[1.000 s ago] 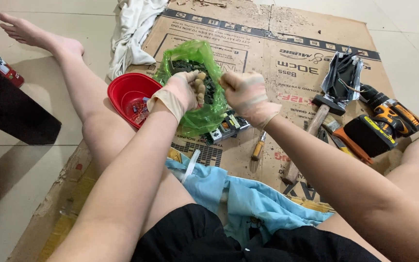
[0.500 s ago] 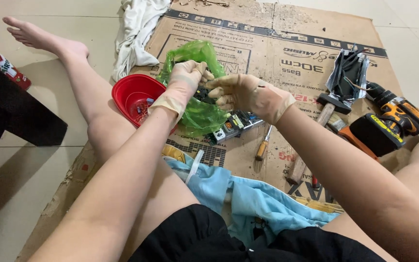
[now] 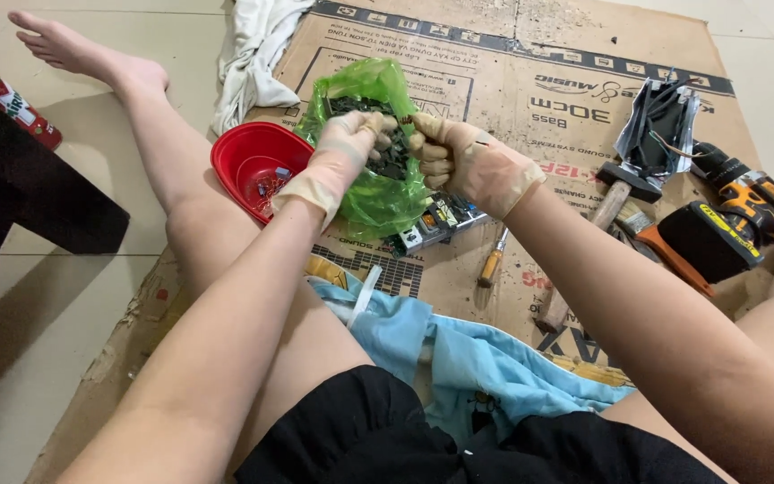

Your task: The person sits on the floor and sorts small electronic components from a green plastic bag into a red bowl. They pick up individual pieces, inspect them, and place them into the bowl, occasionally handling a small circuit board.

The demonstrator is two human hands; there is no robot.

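Both my hands wear thin beige gloves and meet above a green plastic bag full of small dark parts. My left hand is closed on a small dark part over the bag's mouth. My right hand is closed too, gripping the same small part from the right side. The bag rests on a flattened cardboard sheet between my legs. A red plastic bowl with a few small pieces in it stands just left of the bag.
A circuit board lies beneath the bag, a screwdriver beside it. At right lie a hammer, a brush, a cordless drill and a metal part with wires. White cloth, blue cloth, a can.
My hands have come together over the bag, and the right hand has shut on the small part. The view has shifted slightly.
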